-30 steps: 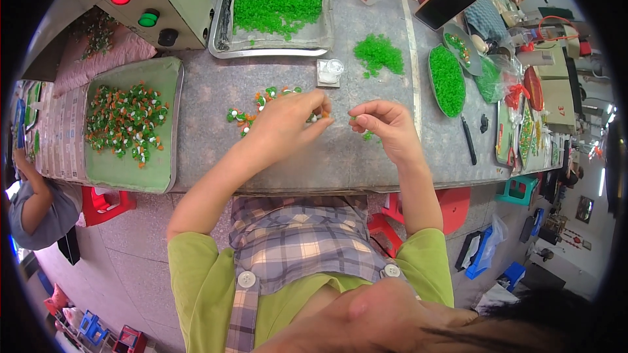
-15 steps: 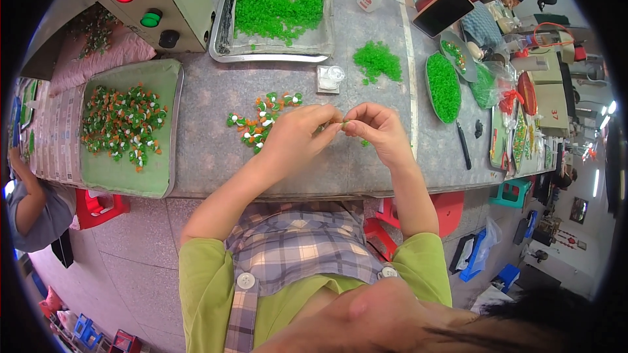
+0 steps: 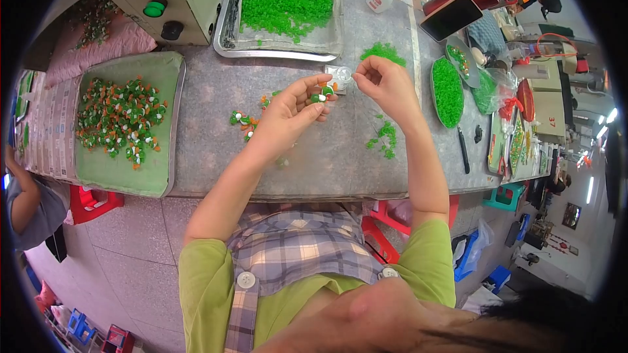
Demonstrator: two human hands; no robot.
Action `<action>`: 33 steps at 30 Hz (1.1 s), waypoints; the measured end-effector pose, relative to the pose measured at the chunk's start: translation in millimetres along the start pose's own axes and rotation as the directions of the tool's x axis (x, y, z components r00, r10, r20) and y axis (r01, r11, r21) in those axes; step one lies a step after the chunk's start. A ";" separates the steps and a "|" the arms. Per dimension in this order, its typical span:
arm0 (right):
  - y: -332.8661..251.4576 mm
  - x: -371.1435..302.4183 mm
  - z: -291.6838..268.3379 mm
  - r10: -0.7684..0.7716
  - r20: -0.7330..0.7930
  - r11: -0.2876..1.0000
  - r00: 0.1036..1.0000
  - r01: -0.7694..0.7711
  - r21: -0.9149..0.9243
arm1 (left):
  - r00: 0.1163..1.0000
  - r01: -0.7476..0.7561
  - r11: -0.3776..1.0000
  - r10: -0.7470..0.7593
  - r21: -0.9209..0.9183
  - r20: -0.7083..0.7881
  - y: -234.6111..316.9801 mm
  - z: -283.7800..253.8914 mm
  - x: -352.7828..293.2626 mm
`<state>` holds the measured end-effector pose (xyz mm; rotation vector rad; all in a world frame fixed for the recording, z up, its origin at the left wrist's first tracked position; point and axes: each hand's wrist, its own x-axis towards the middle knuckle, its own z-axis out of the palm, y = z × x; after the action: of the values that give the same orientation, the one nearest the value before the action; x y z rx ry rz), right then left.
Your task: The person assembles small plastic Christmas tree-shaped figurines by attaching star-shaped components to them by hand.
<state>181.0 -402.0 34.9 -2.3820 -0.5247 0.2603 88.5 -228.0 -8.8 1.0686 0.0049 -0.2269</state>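
Note:
My left hand is raised over the table with its fingers curled round small green, white and orange plastic pieces; how many it holds I cannot tell. My right hand is pinched just right of a small clear round dish on a white block. Anything between its fingertips is too small to make out. Partly behind my left hand lie more tricolour pieces. Loose green pieces lie below my right wrist, and a green heap lies beyond that hand.
A metal tray of green pieces stands at the back, a green-lined tray of tricolour pieces at left. To the right are an oval dish of green pieces, a black pen and a phone. A white bottle stands behind.
My hands, formerly fingertip to fingertip, have parted and moved away from me. My right hand is now beside the clear dish. Tricolour pieces show in my left fingers.

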 end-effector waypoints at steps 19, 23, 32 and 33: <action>-8.8 -2.7 -6.6 0.059 0.025 0.994 0.998 -0.057 -0.092 | 0.999 -0.020 1.000 0.019 -0.019 -0.042 2.4 0.8 -2.5; -15.8 -18.1 -9.2 0.042 0.032 0.940 0.999 -0.051 0.338 | 0.999 -0.031 0.999 0.031 -0.024 -0.028 1.2 0.9 -2.4; -39.8 -30.4 -3.1 0.006 0.223 0.931 0.975 -0.087 0.355 | 0.995 -0.095 0.994 0.096 0.055 -0.017 -3.6 4.1 -3.6; -39.3 -30.4 -2.0 0.007 0.223 0.931 0.975 -0.088 0.354 | 0.995 -0.094 0.994 0.095 0.058 -0.020 -3.8 4.5 -3.6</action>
<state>142.4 -389.3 63.7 -2.0172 -0.4724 0.5944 83.8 -233.0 -9.5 1.1248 -0.0320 -0.1302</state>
